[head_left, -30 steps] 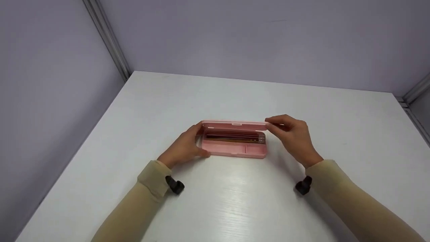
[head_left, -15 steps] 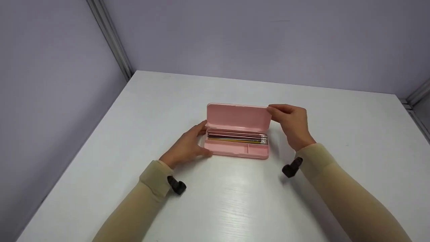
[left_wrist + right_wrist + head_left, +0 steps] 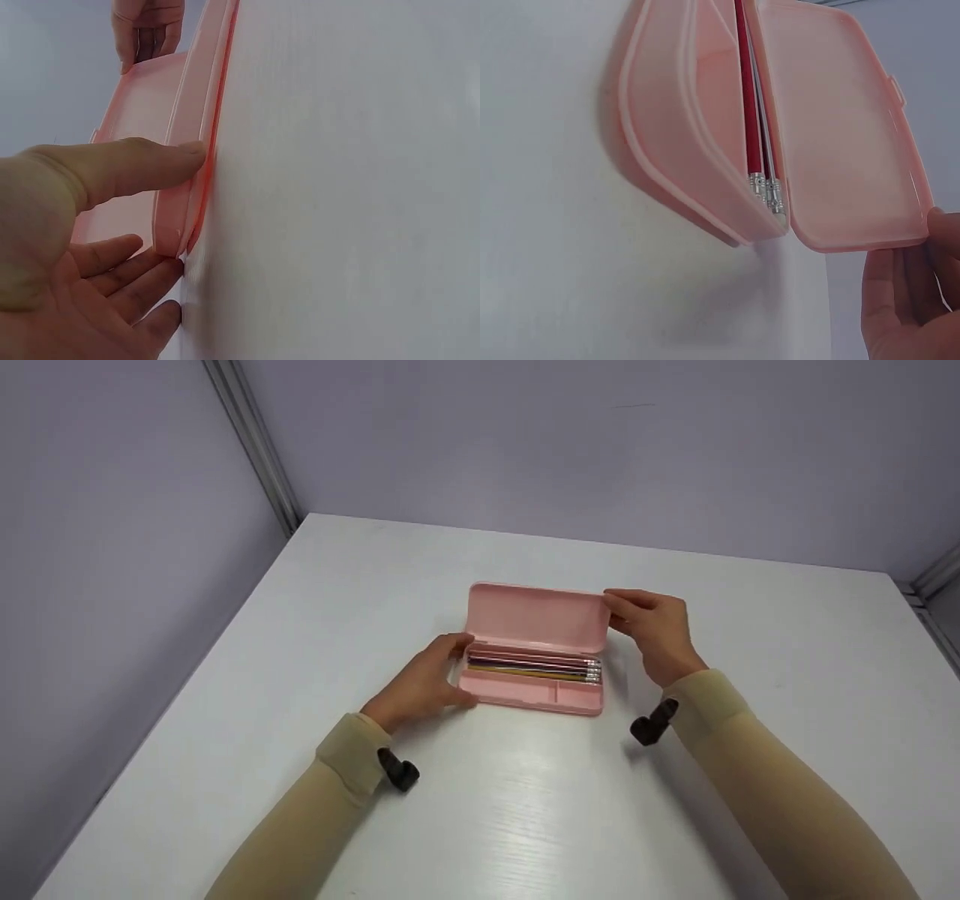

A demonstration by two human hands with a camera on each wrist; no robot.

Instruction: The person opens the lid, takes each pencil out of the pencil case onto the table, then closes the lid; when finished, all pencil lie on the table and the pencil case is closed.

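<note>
Since the earlier frame, the lid (image 3: 536,617) of the pink pencil case (image 3: 529,690) has swung further back and now stands open, tilted slightly away from the person. Right hand (image 3: 654,628): fingers and thumb pinch the lid's right edge near its top corner. Left hand (image 3: 420,684): thumb along the near wall and fingers curled round the left end of the case, bracing it on the white table (image 3: 525,817). Pencils (image 3: 532,667) lie side by side in the long rear compartment of the case, eraser ends toward its right end; the front compartments appear empty. The case rests near the table's centre, between the two hands. Risks, as a judgement: pushing the lid further back could strain the thin hinge or tip the light case rearward, spilling the pencils; a slackened left hand would let the case slide across the smooth table.
</note>
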